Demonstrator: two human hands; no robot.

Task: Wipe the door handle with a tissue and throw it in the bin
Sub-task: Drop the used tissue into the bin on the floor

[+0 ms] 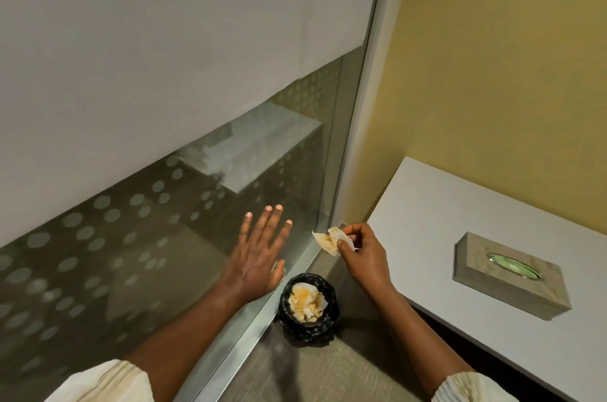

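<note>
Tissue (331, 239) is crumpled and pinched in the right hand (361, 253), held up in the air over the bin (285, 306), slightly to its right. Everything else, big to small: dotted frosted glass panel (131, 237) on the left, white table (443, 204) on the right with a wooden tissue box (512, 273) on it, and that little black-bagged bin on the carpet (295, 368) between them, stuffed with crumpled tissues (305, 301). Left hand (256, 257) is open, fingers spread, flat up at the glass.
</note>
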